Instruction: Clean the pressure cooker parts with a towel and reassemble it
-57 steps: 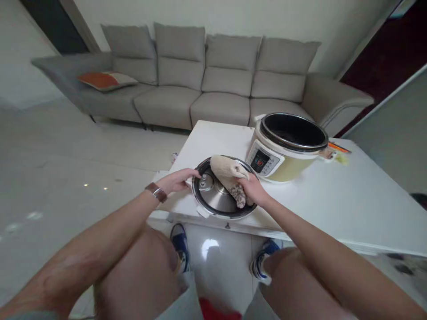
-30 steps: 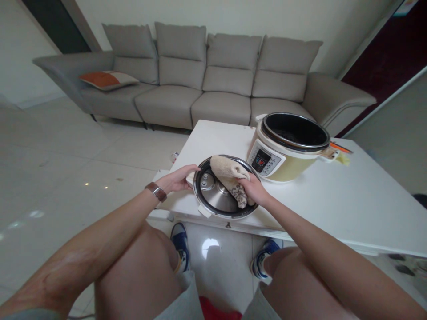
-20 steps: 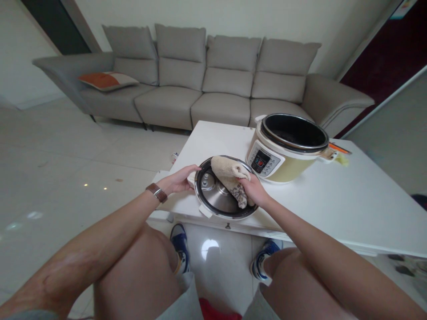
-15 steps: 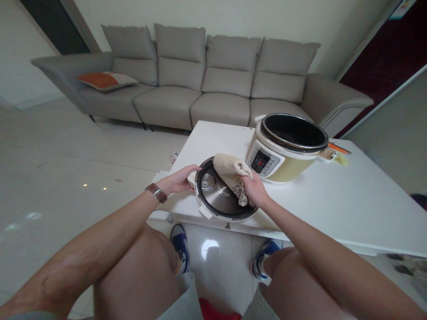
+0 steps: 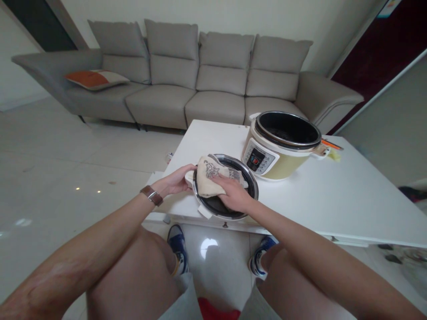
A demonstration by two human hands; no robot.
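A round cooker lid [image 5: 248, 186] lies upside down near the front edge of the white table [image 5: 333, 200], its steel inner face up. My left hand [image 5: 175, 181], with a brown watch on the wrist, grips the lid's left rim and white handle. My right hand [image 5: 233, 195] presses a beige patterned cloth [image 5: 207, 181] flat onto the lid's inner face. The cloth covers most of the lid's left half. Behind and to the right stands the open cream cooker [image 5: 280, 144] with a dark inner pot and a control panel facing me.
A grey sectional sofa [image 5: 200, 84] with an orange cushion [image 5: 91, 79] runs along the far wall. An orange-handled item [image 5: 330, 146] lies behind the cooker. My knees and blue shoes are below the table's front edge, on a glossy tiled floor.
My right hand has swept the cloth from the lid's right side across to its left, spreading it flatter. The left hand stays on the lid's rim. The view shifted slightly.
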